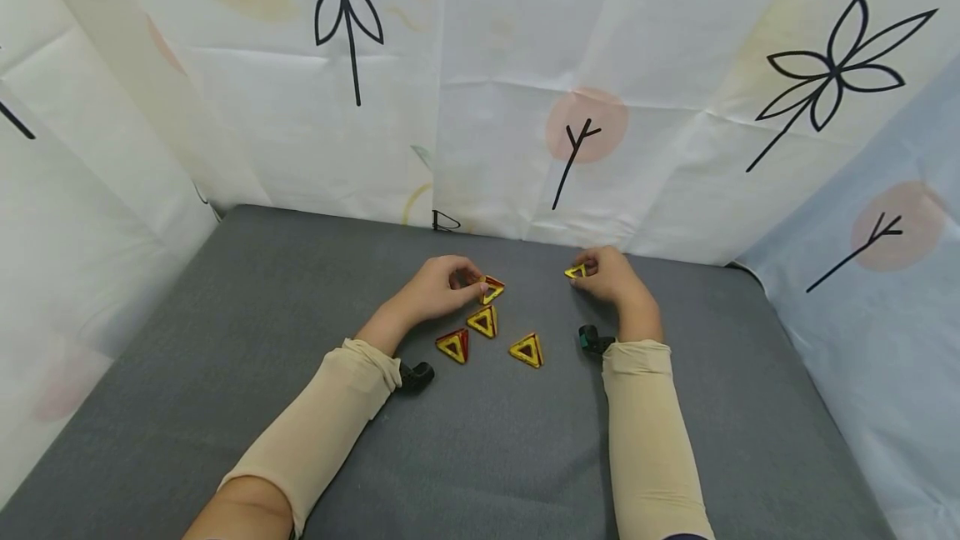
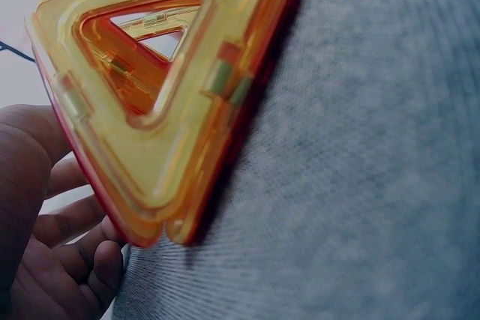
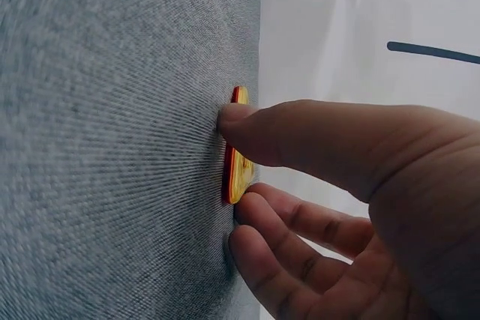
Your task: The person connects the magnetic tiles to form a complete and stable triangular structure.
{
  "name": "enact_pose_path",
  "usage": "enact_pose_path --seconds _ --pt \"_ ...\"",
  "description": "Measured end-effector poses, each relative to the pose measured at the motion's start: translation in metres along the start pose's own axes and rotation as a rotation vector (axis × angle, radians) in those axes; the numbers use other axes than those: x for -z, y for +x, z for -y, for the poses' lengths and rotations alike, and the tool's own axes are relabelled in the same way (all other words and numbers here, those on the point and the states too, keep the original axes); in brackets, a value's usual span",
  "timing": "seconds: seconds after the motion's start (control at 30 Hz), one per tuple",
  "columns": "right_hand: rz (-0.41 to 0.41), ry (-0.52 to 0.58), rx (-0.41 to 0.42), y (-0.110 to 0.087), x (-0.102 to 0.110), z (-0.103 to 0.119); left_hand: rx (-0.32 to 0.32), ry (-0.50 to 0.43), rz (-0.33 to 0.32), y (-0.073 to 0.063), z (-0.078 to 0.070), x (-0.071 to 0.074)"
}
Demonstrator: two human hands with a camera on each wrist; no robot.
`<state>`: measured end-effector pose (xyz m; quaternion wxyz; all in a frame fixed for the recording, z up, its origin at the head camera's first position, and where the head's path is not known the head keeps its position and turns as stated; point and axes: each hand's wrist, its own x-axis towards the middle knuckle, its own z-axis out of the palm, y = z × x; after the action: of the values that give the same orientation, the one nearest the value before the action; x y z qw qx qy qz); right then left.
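In the head view, my left hand (image 1: pixel 440 287) pinches a yellow-and-red triangular magnetic tile piece (image 1: pixel 492 299) between thumb and fingers. A similar triangular piece, big in the left wrist view (image 2: pixel 176 177), has a yellow face with orange-red sides behind it and partly hides my left fingers (image 2: pixel 75 249). Farther right, my right hand (image 1: pixel 611 277) pinches a thin triangular magnetic tile (image 1: pixel 572 272). The right wrist view shows it edge-on, yellow over red (image 3: pixel 238 177), close to the cloth, my thumb (image 3: pixel 262 134) across it and the fingers at its other end.
Three more triangular pieces lie near the hands: one just below the left hand's piece (image 1: pixel 482 322), one to the left (image 1: pixel 453 346) and one to the right (image 1: pixel 527 350). Grey cloth (image 1: pixel 510 448) covers the table. Printed white curtains (image 1: pixel 495 140) stand behind it.
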<state>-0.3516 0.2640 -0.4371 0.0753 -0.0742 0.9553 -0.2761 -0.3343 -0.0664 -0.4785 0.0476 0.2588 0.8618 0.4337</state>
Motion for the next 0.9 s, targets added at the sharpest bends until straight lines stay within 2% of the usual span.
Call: enact_pose_path --seconds 0.23,0.5,0.9 --pt "-0.015 -0.008 -0.006 -0.0008 0.0006 0.0009 0.003 0.007 0.001 -0.0008 0.0004 0.0002" --pt "0.014 -0.041 0.021 -0.0012 -0.0007 -0.0004 0.016 0.003 0.0 -0.0005 0.0016 -0.001" --pt "-0.005 -0.066 0.03 -0.0006 -0.0003 -0.0009 0.012 0.007 -0.002 0.0002 0.0011 -0.0013"
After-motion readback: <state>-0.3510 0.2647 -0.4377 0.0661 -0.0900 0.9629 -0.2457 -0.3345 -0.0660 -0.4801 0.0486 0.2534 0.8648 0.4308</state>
